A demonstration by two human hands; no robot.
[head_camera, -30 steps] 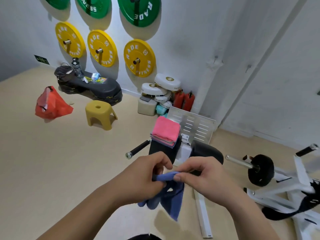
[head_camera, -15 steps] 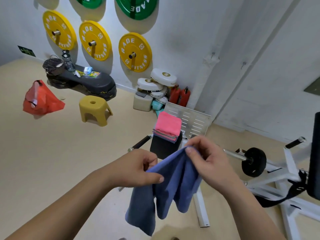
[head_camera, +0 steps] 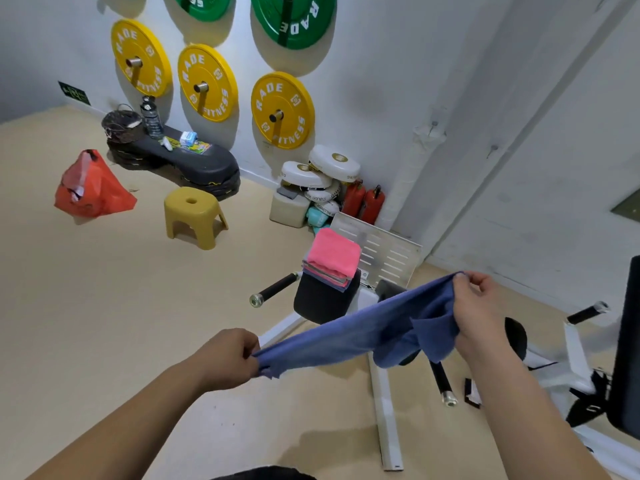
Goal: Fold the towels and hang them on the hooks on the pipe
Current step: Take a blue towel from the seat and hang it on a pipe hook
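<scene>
A blue towel (head_camera: 353, 336) is stretched in the air between my two hands. My left hand (head_camera: 230, 356) grips its lower left corner. My right hand (head_camera: 479, 308) pinches the upper right corner, higher and farther away, and loose folds of cloth hang below it. Behind the towel, a stack of folded towels (head_camera: 332, 259) with a pink one on top rests on a black pad (head_camera: 323, 303) of a gym machine. A white pipe (head_camera: 420, 161) with two small hooks runs up the wall at the right.
The white machine frame (head_camera: 386, 414) with black handles lies on the floor ahead. A yellow stool (head_camera: 194, 216), a red bag (head_camera: 91, 188), black mats (head_camera: 194, 164) and white drums (head_camera: 322, 180) stand along the wall under yellow and green weight plates.
My hands have moved apart, the right one up and to the right, and the bunched blue towel has been pulled out into a long taut strip between them.
</scene>
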